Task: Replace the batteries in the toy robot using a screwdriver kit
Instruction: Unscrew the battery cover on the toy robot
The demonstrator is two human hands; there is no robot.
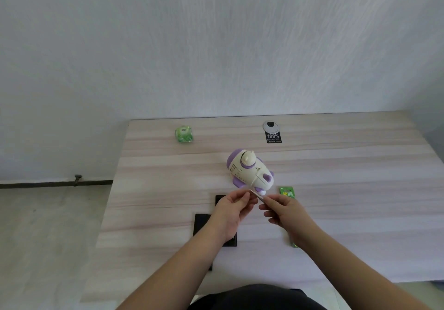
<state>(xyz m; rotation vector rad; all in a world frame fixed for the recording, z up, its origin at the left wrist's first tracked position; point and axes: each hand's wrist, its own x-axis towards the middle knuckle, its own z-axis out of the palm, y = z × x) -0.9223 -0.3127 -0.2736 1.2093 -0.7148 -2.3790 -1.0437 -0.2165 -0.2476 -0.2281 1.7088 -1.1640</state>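
A white and purple toy robot (249,170) lies on its side in the middle of the pale wooden table (168,189). Just in front of it my left hand (231,211) and my right hand (284,211) meet, both pinching a thin screwdriver (256,194) between their fingertips. The tool is small and blurred. A black screwdriver kit case (203,224) lies open under my left hand and forearm, mostly hidden. A green battery pack (287,191) lies right of the toy. Another bit of green packaging (295,245) peeks out under my right wrist.
A green tissue packet (184,134) sits at the back left of the table. A grey cable grommet (271,126) with a black label (273,137) is at the back centre. The table's left edge drops to the floor; a wall runs behind.
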